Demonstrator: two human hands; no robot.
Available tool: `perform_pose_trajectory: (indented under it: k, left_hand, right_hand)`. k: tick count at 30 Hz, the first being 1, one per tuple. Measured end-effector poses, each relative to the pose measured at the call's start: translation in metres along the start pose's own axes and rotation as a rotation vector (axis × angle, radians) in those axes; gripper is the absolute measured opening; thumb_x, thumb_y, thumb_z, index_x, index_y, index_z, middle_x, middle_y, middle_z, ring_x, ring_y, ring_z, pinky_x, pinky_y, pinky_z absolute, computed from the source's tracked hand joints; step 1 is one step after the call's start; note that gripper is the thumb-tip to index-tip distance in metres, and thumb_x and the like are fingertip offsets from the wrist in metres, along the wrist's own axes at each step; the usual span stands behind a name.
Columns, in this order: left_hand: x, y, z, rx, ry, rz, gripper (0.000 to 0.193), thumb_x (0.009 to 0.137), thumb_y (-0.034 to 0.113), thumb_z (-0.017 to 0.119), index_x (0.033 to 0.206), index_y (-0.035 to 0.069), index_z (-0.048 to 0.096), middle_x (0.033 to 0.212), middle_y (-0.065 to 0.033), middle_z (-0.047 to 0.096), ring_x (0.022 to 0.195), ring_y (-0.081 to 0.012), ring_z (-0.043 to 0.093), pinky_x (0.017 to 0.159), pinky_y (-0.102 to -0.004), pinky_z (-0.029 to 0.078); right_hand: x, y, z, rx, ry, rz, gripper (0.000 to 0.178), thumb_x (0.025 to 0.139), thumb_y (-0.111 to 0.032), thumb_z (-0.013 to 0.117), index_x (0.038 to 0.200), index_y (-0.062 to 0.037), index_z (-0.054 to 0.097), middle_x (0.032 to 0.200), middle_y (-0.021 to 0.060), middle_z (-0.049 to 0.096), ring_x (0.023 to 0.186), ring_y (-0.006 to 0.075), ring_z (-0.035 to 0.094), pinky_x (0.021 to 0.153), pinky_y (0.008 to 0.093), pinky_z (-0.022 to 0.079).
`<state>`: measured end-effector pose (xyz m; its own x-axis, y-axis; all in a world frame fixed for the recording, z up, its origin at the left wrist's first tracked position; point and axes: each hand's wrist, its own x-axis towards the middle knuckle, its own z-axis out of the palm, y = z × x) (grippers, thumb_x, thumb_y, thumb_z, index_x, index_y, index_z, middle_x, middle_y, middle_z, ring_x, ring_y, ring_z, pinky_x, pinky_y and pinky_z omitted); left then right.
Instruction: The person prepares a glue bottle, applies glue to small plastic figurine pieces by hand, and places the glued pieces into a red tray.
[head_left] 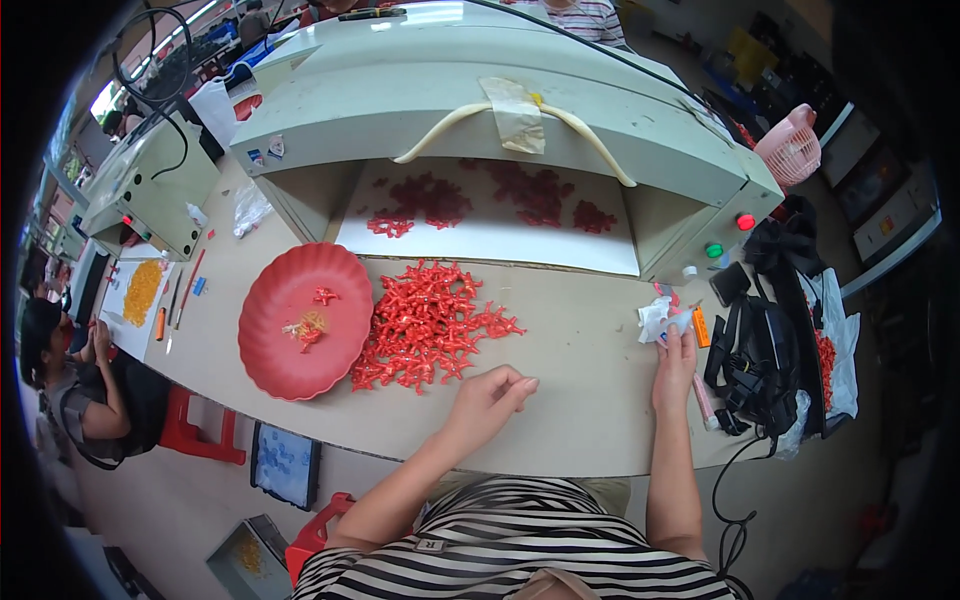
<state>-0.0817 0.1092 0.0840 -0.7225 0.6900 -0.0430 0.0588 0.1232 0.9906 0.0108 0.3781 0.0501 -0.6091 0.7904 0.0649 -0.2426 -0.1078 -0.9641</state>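
My left hand (492,403) is over the near middle of the table, its fingers curled in and the thumb against them. Whether anything is inside it is hidden. Just beyond and to its left spreads a heap of small glossy red figure-like plastic pieces (420,325). On the right, my right hand (675,368) has its fingers closed on a small white packet (682,322). Crumpled white paper (653,318) lies beside that packet, and an orange box (701,327) is close to the fingertips. A red scalloped bowl (270,340) holds one red piece and a small yellowish tangle.
A pale machine (480,135) with an opening spans the table's back; red pieces lie on white sheet inside. Red and green buttons (745,221) are on its right. A black bag (755,360) sits at the right edge. Another person (85,390) sits at left.
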Motion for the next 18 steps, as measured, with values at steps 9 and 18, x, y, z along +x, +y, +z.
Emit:
perform_pose_trajectory:
  k: [9,18]
  left_hand:
    - [0.094,0.04,-0.054,0.517,0.06,0.237,0.024,0.081,0.007,0.058,0.105,0.002,0.057,0.098,-0.0104,0.058,0.08,-0.0158,0.058,0.066,-0.0259,0.046]
    - [0.227,0.003,-0.037,0.819,0.125,0.149,0.042,0.075,0.024,0.065,0.111,0.005,0.055,0.105,-0.0212,0.054,0.095,-0.0351,0.054,0.083,-0.0383,0.043]
  right_hand:
    - [0.001,-0.011,0.046,0.039,-0.078,0.002,0.033,0.089,-0.021,0.051,0.116,-0.0026,0.045,0.106,0.0063,0.057,0.094,0.012,0.055,0.07,0.0231,0.043]
    - [-0.007,0.001,0.046,0.184,-0.215,0.171,0.035,0.088,-0.013,0.051,0.12,-0.0014,0.042,0.113,0.0083,0.05,0.094,0.0133,0.053,0.064,0.0229,0.041]
